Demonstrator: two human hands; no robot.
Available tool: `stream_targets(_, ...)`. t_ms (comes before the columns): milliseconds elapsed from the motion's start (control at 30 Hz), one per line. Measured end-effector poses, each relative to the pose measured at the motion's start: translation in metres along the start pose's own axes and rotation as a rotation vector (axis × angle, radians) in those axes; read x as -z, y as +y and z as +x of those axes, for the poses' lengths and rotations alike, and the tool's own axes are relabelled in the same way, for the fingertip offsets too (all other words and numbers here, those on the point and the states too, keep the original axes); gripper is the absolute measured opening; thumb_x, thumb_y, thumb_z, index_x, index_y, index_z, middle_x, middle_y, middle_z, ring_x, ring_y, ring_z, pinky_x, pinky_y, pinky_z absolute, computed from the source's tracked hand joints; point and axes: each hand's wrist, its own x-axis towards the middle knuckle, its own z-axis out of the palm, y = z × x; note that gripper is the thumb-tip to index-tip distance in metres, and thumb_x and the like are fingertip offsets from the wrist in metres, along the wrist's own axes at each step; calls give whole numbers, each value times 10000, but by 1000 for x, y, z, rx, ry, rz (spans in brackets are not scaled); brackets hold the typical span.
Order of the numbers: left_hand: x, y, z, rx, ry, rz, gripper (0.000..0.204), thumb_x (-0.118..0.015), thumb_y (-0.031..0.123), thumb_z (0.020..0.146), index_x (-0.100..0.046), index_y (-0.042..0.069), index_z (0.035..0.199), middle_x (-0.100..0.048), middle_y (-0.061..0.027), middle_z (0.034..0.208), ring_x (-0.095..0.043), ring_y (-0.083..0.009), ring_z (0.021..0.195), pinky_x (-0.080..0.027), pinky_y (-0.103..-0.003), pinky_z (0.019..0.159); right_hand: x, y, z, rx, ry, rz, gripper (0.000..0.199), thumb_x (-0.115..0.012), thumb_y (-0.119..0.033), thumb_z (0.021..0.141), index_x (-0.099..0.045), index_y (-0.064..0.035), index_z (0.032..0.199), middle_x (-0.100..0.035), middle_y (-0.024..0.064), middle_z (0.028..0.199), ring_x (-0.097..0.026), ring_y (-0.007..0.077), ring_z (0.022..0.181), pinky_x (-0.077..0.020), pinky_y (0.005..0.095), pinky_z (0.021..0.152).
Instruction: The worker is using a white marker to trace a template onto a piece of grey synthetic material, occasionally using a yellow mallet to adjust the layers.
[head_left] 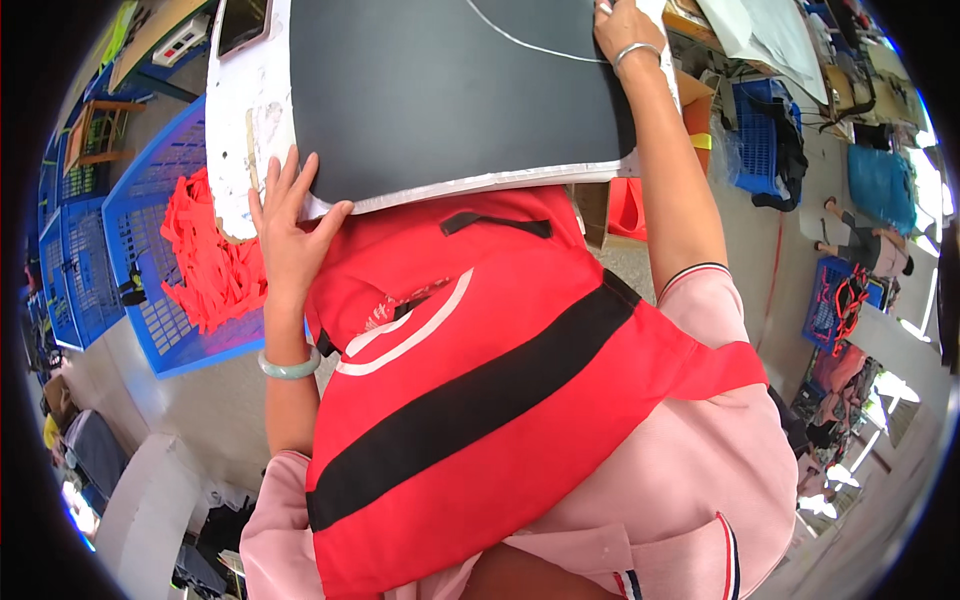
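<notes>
I can see a red apron [440, 490] with a fat black stripe and a curvy white line. The shirt [700, 460] is pink, with dark blue, white and red lines on its edges. The mat [450, 110] is nearly black, the worktop [245, 120] white with dark spots, the cord [540, 47] white, the bangle [288, 368] pale green, the basket [128, 285] blue.

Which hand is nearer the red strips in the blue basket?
Left: the left hand is just right of the red strips, by the black panel; the right hand is farther, across the panel at its far right.
</notes>
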Motion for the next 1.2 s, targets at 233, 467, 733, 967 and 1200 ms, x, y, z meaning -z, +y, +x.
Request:
stream_targets(233, -8, -6, -1, -8, -51, -49, 638, -758, 259, 745, -537, 134, 1330, -408, -99, 1464, -307, -317, 1387, -94, -524, 1133, -30, 10, -4, -118, -44, 168, 321, -451, -366, 920, -573, -87, 1021, -678, 200, 897, -651, 382, 849, -483, 469, 793)
stream_targets(467, -5, -19, -10, 1, -64, 89, 641, -720, 223, 772, -493, 126, 1364, -386, -93, 1477, -290, -305, 1396, -100, -513, 1140, -23, -7, -13, -66, -7, 221, 328, -509, -327, 913, -509, -43, 1077, -566, 190, 1042, -621, 345, 901, -494, 456, 765)
stream_targets(733, 7, -25, 61, -194, -104, -136, 468, -621, 195, 897, -496, -1, 1303, -380, -189, 1449, -347, -318, 1356, -277, -418, 1101, -7, -2, -22, -134, 6, 261, 298, -552, -291, 913, -525, -41, 1073, -528, 160, 1033, -589, 298, 895, -484, 417, 770)
stream_targets(967, -35, -20, 212, -247, 110, 114, 483, -554, 317, 940, -488, 40, 1329, -398, -215, 1427, -382, -385, 1309, -307, -430, 1079, -9, -8, -23, -119, -2, 321, 307, -576, -280, 898, -527, -31, 1071, -524, 164, 1062, -570, 318, 940, -468, 434, 795)
stream_targets(1200, -69, 7, 257, 22, -46, 496, 587, -448, 525, 939, -414, 179, 1412, -304, -122, 1511, -278, -370, 1376, -266, -596, 1047, -7, 4, -21, -146, -15, 325, 310, -568, -286, 902, -532, -33, 1078, -525, 161, 1074, -573, 313, 948, -477, 424, 796)
